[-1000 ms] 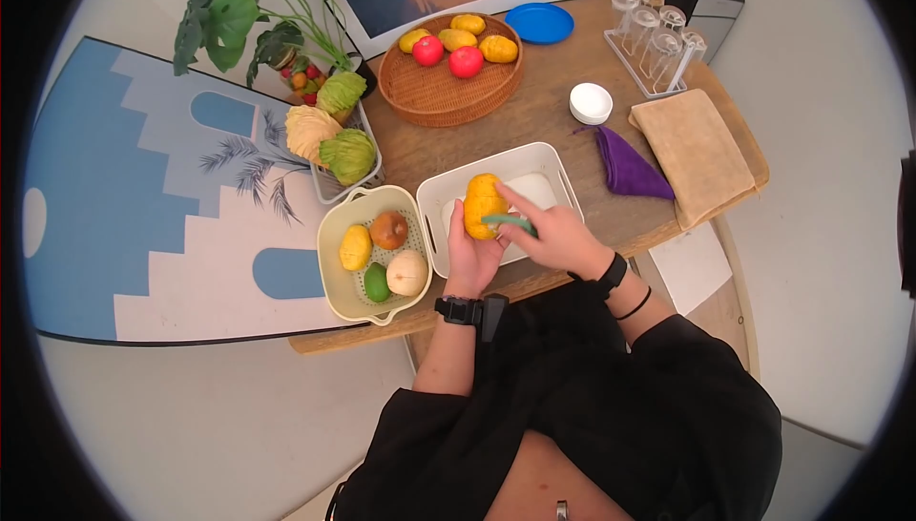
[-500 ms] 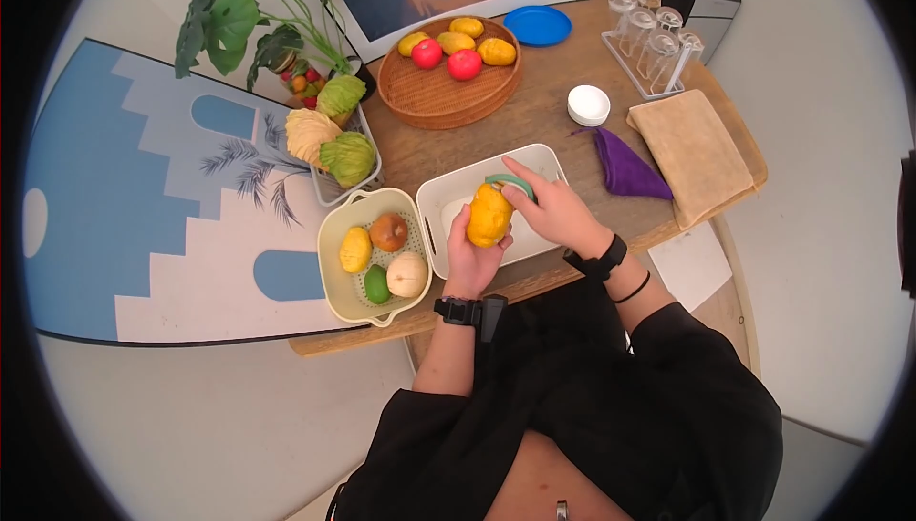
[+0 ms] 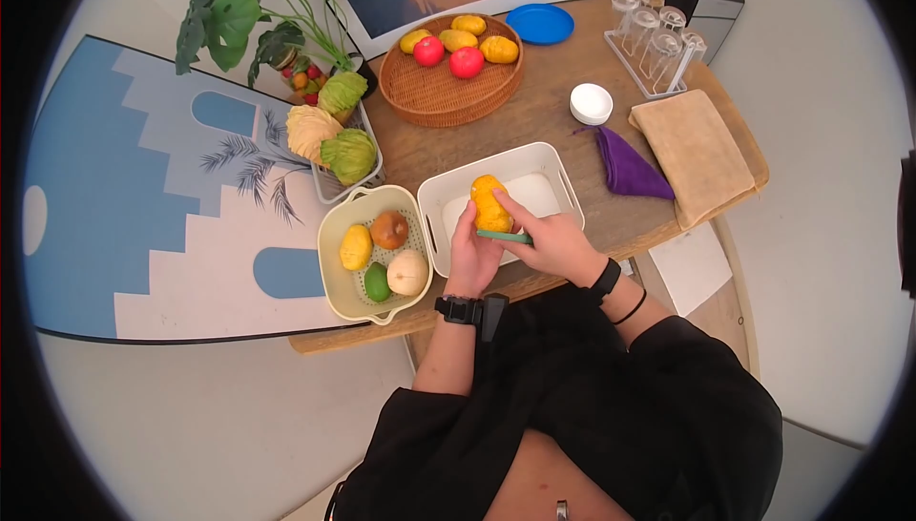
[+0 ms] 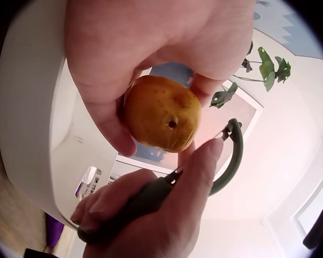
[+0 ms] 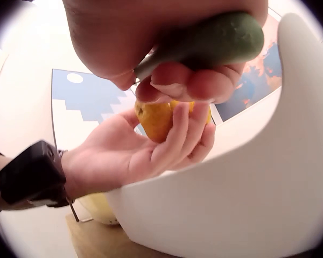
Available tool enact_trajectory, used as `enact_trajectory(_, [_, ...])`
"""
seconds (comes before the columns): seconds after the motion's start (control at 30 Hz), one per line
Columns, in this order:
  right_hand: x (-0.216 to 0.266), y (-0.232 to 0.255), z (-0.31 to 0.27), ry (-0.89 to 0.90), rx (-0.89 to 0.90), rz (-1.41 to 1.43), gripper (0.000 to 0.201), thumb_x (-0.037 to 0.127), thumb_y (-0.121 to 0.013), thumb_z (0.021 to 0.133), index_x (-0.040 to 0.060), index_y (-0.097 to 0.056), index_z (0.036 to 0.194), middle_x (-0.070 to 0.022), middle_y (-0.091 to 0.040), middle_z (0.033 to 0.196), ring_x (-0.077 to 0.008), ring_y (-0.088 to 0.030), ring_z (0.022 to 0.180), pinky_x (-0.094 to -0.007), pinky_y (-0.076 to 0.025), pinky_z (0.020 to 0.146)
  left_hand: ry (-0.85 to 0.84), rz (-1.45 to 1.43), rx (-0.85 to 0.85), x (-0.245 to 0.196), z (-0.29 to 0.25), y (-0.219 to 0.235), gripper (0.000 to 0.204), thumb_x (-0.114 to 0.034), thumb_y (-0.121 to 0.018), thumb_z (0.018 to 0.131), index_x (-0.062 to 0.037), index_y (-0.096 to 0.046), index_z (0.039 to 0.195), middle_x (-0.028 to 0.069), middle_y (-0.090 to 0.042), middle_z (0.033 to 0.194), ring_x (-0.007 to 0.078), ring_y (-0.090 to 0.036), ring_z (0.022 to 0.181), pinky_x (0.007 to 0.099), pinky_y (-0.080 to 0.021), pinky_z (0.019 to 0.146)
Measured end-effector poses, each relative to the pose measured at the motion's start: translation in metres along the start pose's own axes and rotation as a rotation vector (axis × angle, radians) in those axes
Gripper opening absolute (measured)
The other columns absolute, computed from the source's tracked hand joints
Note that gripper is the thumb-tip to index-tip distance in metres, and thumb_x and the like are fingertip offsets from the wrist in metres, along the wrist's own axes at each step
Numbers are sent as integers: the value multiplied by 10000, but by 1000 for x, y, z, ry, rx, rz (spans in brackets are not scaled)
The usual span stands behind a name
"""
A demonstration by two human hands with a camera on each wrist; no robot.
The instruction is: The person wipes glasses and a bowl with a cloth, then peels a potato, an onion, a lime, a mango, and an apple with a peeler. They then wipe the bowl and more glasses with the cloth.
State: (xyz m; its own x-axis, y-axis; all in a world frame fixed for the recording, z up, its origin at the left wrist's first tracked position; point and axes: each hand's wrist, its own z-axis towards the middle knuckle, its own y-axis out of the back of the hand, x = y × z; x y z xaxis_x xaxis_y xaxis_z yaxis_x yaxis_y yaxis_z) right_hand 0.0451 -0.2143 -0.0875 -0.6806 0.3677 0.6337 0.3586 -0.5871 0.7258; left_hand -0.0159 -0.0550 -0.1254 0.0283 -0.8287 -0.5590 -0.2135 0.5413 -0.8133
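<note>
Over the white bin (image 3: 541, 195), my left hand (image 3: 468, 261) holds a lumpy yellow potato (image 3: 489, 202), its fingers around the sides. A small dark pit marks the potato's end in the left wrist view. My right hand (image 3: 567, 248) grips a green peeler (image 3: 506, 237), whose curved frame (image 4: 238, 161) stands beside the potato in the left wrist view. The right thumb lies near the blade. In the right wrist view, the peeler's thick handle (image 5: 226, 43) sits within the curled right fingers, above the left hand.
Left of the bin, a cream colander (image 3: 329, 273) holds fruit and vegetables. Behind stands a wicker basket (image 3: 448, 99) with yellow potatoes and red produce. White bowls (image 3: 591, 103), a purple cloth (image 3: 630, 166), a tan cloth (image 3: 695, 154) and a glass rack (image 3: 656, 53) are to the right.
The peeler has gone from low on the potato up to its far end, then back down to its near end. The left hand keeps holding the potato, which has tilted slightly.
</note>
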Motion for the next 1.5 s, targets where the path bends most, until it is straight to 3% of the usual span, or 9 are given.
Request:
enact_trajectory(0.33, [-5,18,24,-192,-5,232,535,409,-618,966,164,-542,1435,-224,-684,777,-412,-681,698,-464,-545,650,42,53,49,0,0,16,511,-356,-551,958,-183,-466,1432,49,-577,1323,268,-557,1209,450,-444,1002])
enact_trajectory(0.43, [-9,31,37,-237,4,327,485,418,-593,980,136,-596,1375,-243,-695,831,-423,-688,780,-456,-554,716,17,79,107,-2,-4,4,581,-276,-574,941,-137,-401,1478,77,-566,1318,278,-598,1123,405,-513,872])
enact_trajectory(0.63, [-26,30,41,-348,48,249,480,433,-585,981,122,-613,1346,-241,-710,921,-433,-689,864,-459,-554,766,-10,159,96,-1,-5,-1,529,-322,-554,983,-174,-423,1475,76,-561,1342,287,-577,1182,438,-517,902])
enact_trajectory(0.7, [-18,24,32,-203,-101,242,502,434,-603,968,140,-593,1375,-237,-708,874,-428,-690,785,-471,-556,717,12,141,66,1,-2,7,502,-360,-521,1015,-158,-434,1466,74,-565,1348,269,-583,1171,426,-516,911])
enact_trajectory(0.83, [-3,18,8,-22,40,20,651,419,-647,939,178,-444,1509,-192,-630,623,-401,-643,574,-482,-523,567,12,29,-84,4,1,0,475,-453,-430,1071,-106,-489,1388,66,-605,1288,216,-622,1060,389,-520,898])
enact_trajectory(0.97, [-3,0,-5,65,77,-25,714,412,-649,937,170,-370,1548,-180,-602,581,-393,-642,567,-479,-522,557,74,48,-67,-2,2,-1,488,-477,-360,1081,-107,-535,1347,65,-640,1216,196,-617,1013,378,-506,890])
enact_trajectory(1.17, [3,13,8,-5,25,-2,732,374,-663,938,190,-340,1569,-213,-653,697,-427,-643,603,-471,-508,570,11,-9,-90,1,2,-2,481,-474,-363,1074,-109,-553,1323,55,-655,1182,198,-606,1022,397,-485,890])
enact_trajectory(1.23, [5,26,19,-199,64,66,691,424,-622,958,138,-383,1540,-237,-682,756,-433,-667,653,-485,-541,626,59,-66,-57,0,2,1,453,-447,-390,1066,-111,-553,1322,53,-646,1211,200,-599,1047,412,-480,909])
enact_trajectory(1.5, [-14,38,41,-386,18,286,590,463,-554,992,98,-508,1453,-276,-694,857,-451,-686,875,-461,-539,794,53,40,-37,2,1,1,415,-419,-462,1040,-112,-549,1307,63,-628,1234,226,-610,1096,416,-477,940])
